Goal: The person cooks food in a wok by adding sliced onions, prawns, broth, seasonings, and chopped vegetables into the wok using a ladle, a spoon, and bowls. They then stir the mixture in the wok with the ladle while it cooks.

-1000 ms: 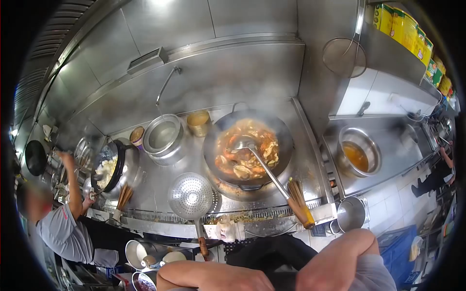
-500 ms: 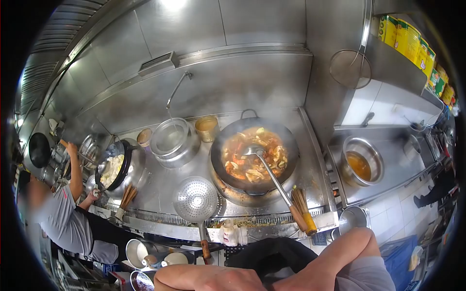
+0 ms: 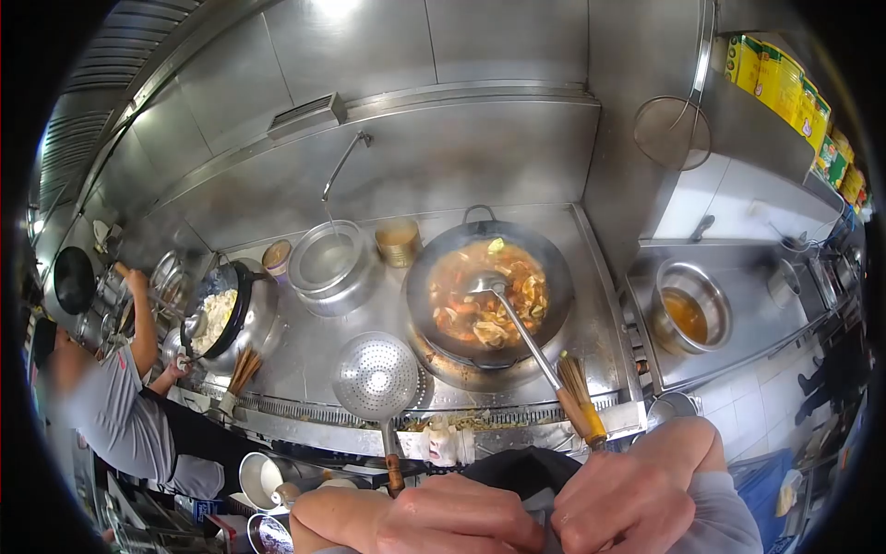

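My left hand [image 3: 461, 515] is at the bottom of the view, fingers curled closed, below the wooden handle of a perforated skimmer [image 3: 376, 377]. Beside it on the right, my right hand [image 3: 626, 503] is likewise curled. What either hand pinches, if anything, is hidden. Both are close to my body, in front of dark cloth. Ahead, a black wok [image 3: 558, 305] holds steaming red-brown food [image 3: 484, 323] in sauce. A steel ladle [image 3: 526, 334] rests in it, its wooden handle leaning over the stove edge beside a bamboo brush [image 3: 574, 383] with a yellow band.
To the left, a co-worker [image 3: 129, 406] handles a second wok [image 3: 231, 314] with pale food. Behind the skimmer stand a lidded steel pot [image 3: 334, 268] and a tin [image 3: 398, 242]. A steel bowl [image 3: 688, 309] of brown liquid sits right; a strainer [image 3: 672, 134] hangs above.
Both my hands have risen into fuller view at the bottom edge. The food in the wok has shifted, while the ladle still leans there. The co-worker's ladle has moved over the pale food.
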Motion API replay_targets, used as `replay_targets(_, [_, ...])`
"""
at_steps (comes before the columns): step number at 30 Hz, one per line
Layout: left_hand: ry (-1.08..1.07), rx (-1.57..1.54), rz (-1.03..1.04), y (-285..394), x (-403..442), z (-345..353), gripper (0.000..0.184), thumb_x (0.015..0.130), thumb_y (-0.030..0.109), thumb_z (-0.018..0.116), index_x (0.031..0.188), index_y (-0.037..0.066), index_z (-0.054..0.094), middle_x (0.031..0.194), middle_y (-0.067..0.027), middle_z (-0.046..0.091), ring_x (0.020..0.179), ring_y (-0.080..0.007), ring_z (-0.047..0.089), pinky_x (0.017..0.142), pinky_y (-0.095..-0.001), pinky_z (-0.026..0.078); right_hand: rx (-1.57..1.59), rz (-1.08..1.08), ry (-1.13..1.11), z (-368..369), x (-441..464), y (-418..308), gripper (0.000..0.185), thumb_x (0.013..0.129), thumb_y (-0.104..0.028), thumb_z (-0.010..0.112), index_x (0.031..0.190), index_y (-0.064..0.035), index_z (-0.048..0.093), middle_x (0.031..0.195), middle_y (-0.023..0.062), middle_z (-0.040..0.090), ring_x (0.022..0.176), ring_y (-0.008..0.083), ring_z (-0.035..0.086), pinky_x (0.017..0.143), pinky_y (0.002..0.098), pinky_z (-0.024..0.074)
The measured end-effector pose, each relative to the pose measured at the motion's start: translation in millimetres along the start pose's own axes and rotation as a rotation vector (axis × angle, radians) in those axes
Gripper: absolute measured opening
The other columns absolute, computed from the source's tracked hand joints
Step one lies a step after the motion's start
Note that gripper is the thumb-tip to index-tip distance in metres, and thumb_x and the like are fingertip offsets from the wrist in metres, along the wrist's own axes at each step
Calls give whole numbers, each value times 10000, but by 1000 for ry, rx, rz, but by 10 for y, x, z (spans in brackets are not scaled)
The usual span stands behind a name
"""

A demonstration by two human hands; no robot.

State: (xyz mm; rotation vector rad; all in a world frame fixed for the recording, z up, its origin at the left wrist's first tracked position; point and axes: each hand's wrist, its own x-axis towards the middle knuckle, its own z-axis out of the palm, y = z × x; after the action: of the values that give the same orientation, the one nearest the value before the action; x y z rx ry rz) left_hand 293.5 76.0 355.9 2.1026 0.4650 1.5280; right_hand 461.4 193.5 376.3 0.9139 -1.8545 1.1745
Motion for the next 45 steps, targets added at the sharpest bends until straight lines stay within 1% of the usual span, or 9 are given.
replay_targets(8, [107, -121, 85, -78, 41, 119, 79, 849, 23, 768, 810, -11, 709, 835, -165, 673, 576, -234, 613, 488, -325, 469, 34, -66, 13, 81, -118, 45, 219, 823, 107, 657, 679, -35, 573, 598, 38, 465, 433, 147, 450, 375, 297, 292])
replay_targets(11, [227, -306, 349, -226, 7, 374, 141, 809, -31, 717, 680, -13, 663, 809, -173, 654, 535, -232, 584, 451, -307, 415, 115, -227, -90, 78, -84, 117, 262, 848, 94, 632, 656, -56, 534, 613, 41, 469, 449, 164, 453, 399, 308, 301])
replay_targets(17, [246, -194, 477, -227, -27, 434, 137, 824, -41, 681, 697, 12, 680, 834, -143, 667, 578, -217, 612, 479, -314, 432, 160, -193, 8, 158, -28, 84, 274, 885, 48, 625, 656, -65, 527, 625, 31, 479, 464, 177, 466, 422, 314, 325])
replay_targets(23, [234, -149, 512, -244, -91, 429, 119, 839, -41, 676, 738, 14, 708, 855, -143, 676, 623, -226, 640, 531, -328, 480, 232, 96, -70, 134, 8, 3, 291, 921, -48, 653, 653, -78, 542, 670, 13, 530, 509, 178, 513, 451, 326, 374])
replay_targets(29, [81, -178, 477, -232, -100, 299, 113, 864, -59, 678, 771, -9, 720, 911, -180, 686, 643, -256, 644, 547, -348, 509, 265, 177, -202, 51, 7, -6, 228, 930, -89, 688, 709, -67, 636, 708, 34, 590, 573, 193, 579, 494, 322, 408])
replay_targets(36, [-106, -60, 354, -93, 79, 75, 54, 859, -55, 720, 875, -9, 744, 967, -187, 691, 721, -265, 664, 565, -334, 524, 154, -5, -19, 152, -112, 53, 124, 921, -52, 660, 833, 30, 688, 706, 98, 627, 503, 193, 563, 427, 337, 374])
replay_targets(38, [-52, -58, 328, -85, 51, 119, 63, 852, -50, 733, 895, -6, 747, 978, -185, 692, 728, -266, 666, 572, -326, 530, 152, -76, 18, 168, -126, 84, 115, 915, -27, 634, 825, 37, 668, 688, 104, 610, 459, 179, 525, 397, 333, 338])
replay_targets(42, [-45, -29, 375, -141, 7, 105, 91, 841, -44, 744, 916, 7, 747, 961, -176, 696, 731, -266, 670, 584, -317, 541, -101, -220, 109, 240, -147, 32, 100, 893, -8, 621, 795, 8, 631, 651, 72, 563, 438, 141, 460, 391, 299, 278])
replay_targets(45, [156, -22, 574, -285, -27, 301, 111, 836, -46, 739, 929, 12, 736, 933, -168, 698, 726, -261, 669, 582, -312, 540, -178, -253, 148, 304, -183, 30, 50, 884, -14, 634, 837, -17, 617, 649, 50, 539, 441, 135, 443, 401, 288, 275])
